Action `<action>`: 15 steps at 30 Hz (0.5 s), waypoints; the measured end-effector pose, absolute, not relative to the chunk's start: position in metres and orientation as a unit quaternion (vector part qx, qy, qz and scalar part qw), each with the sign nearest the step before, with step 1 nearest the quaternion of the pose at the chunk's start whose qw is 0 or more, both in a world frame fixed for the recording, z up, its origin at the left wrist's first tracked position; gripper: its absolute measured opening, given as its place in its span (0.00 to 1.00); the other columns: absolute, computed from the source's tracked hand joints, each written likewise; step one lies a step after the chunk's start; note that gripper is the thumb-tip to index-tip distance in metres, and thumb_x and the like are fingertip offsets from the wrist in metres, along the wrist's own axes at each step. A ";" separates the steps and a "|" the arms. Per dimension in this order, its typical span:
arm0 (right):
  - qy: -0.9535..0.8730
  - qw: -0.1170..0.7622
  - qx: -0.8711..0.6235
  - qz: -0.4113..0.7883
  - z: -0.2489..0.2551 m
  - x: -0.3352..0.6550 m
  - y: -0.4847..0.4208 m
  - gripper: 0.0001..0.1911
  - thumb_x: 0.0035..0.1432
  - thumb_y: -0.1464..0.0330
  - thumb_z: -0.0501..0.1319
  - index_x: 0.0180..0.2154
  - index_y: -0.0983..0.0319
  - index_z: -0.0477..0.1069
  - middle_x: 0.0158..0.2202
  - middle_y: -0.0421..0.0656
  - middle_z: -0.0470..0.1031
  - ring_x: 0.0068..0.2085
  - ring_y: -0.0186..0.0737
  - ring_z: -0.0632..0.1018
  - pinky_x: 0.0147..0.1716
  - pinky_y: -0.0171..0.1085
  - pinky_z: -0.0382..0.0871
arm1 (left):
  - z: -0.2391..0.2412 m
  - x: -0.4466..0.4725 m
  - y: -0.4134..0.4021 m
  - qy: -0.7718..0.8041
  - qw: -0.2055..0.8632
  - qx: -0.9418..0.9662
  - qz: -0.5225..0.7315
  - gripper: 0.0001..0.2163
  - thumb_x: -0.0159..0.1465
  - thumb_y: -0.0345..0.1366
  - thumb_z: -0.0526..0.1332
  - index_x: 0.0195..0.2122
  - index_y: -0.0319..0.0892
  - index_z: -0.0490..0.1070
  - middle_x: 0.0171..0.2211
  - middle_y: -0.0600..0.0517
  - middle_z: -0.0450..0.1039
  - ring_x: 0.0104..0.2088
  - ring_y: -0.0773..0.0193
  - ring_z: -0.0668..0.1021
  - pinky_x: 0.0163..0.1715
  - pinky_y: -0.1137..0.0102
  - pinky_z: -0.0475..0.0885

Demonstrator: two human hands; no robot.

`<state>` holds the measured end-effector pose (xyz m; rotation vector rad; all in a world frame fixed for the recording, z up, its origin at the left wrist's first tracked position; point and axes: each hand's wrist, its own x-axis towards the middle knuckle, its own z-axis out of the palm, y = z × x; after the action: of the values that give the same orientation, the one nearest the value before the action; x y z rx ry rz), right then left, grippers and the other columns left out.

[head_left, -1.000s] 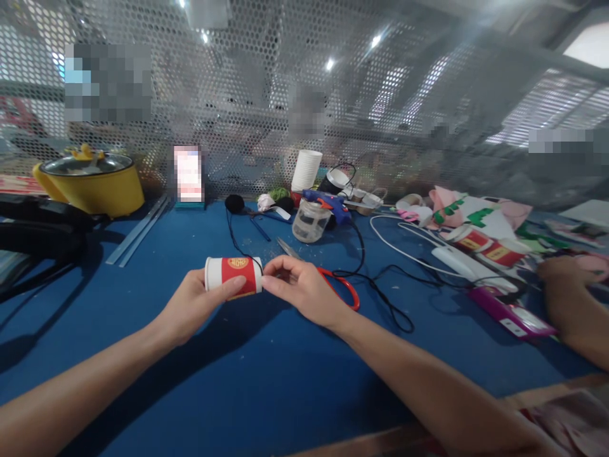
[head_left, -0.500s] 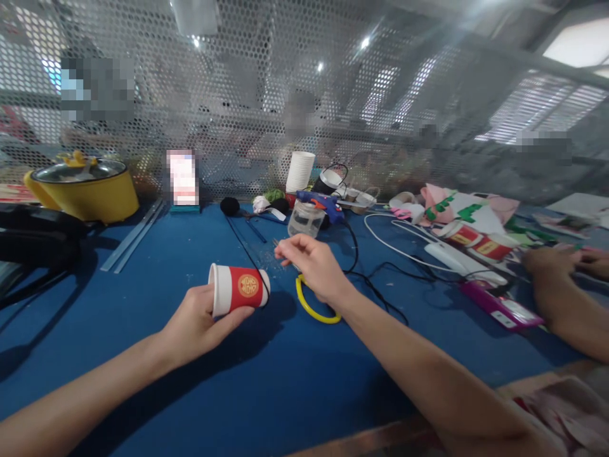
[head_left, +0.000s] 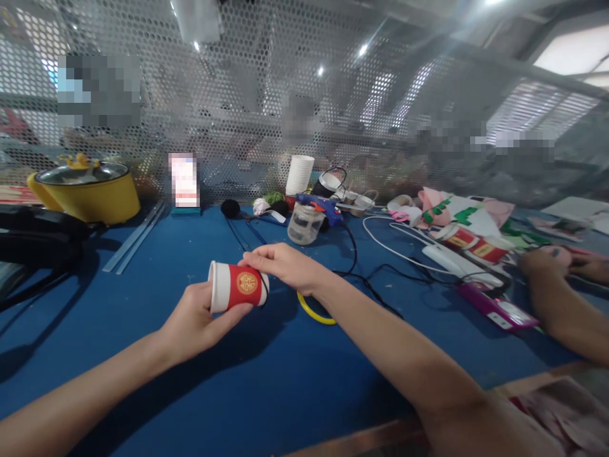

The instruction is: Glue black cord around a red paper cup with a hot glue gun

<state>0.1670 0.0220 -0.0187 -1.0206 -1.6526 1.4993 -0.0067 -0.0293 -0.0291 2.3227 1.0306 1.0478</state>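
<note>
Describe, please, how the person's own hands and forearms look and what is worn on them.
The left hand and right hand are bare: no gloves, and no rings on visible fingers. Both forearms are sleeveless, without visible watch or bracelet.

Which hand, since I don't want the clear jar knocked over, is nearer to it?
Right. The right hand is on the person's side of the clear jar, slightly left. The left hand, holding the paper cup, is farther left and closer to the person.

The cup (head_left: 246, 284) hides some left fingers (head_left: 203, 296); the right forearm (head_left: 375, 336) partly covers a yellow loop (head_left: 316, 315); the screen (head_left: 184, 181) is blurred.
</note>
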 end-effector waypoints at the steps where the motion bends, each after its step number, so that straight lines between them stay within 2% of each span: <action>1: -0.610 0.349 -0.385 0.598 -0.019 0.165 0.022 0.13 0.45 0.59 0.62 0.25 0.63 0.71 0.26 0.41 0.73 0.30 0.35 0.72 0.32 0.35 0.63 | -0.029 -0.006 -0.029 0.378 0.214 0.818 0.376 0.05 0.54 0.33 0.59 0.26 0.38 0.72 0.17 0.55 0.68 0.17 0.71 0.67 0.18 0.77 0.62; 5: -0.513 0.419 -0.355 0.660 -0.016 0.163 0.019 0.08 0.41 0.65 0.65 0.23 0.64 0.69 0.30 0.40 0.74 0.31 0.31 0.71 0.33 0.33 0.62 | -0.028 -0.005 -0.030 0.418 0.327 0.759 0.378 0.07 0.53 0.35 0.59 0.24 0.37 0.72 0.15 0.56 0.65 0.15 0.73 0.63 0.14 0.78 0.59; 8: -0.489 0.450 -0.349 0.660 -0.015 0.165 0.018 0.07 0.41 0.67 0.64 0.22 0.64 0.69 0.29 0.40 0.74 0.31 0.30 0.72 0.35 0.33 0.62 | -0.029 -0.005 -0.029 0.445 0.395 0.706 0.384 0.08 0.51 0.36 0.60 0.22 0.36 0.72 0.14 0.57 0.64 0.15 0.73 0.62 0.14 0.78 0.59; 15: -0.495 0.479 -0.357 0.632 -0.017 0.169 0.018 0.07 0.42 0.67 0.64 0.23 0.64 0.69 0.27 0.40 0.73 0.32 0.32 0.72 0.35 0.34 0.63 | -0.028 -0.004 -0.027 0.477 0.455 0.640 0.395 0.09 0.47 0.39 0.63 0.22 0.37 0.73 0.18 0.54 0.69 0.18 0.71 0.67 0.19 0.76 0.64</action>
<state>0.1691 0.0181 -0.0167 -0.8704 -1.2070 1.5417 -0.0043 -0.0267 -0.0283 1.5793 1.1759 0.9753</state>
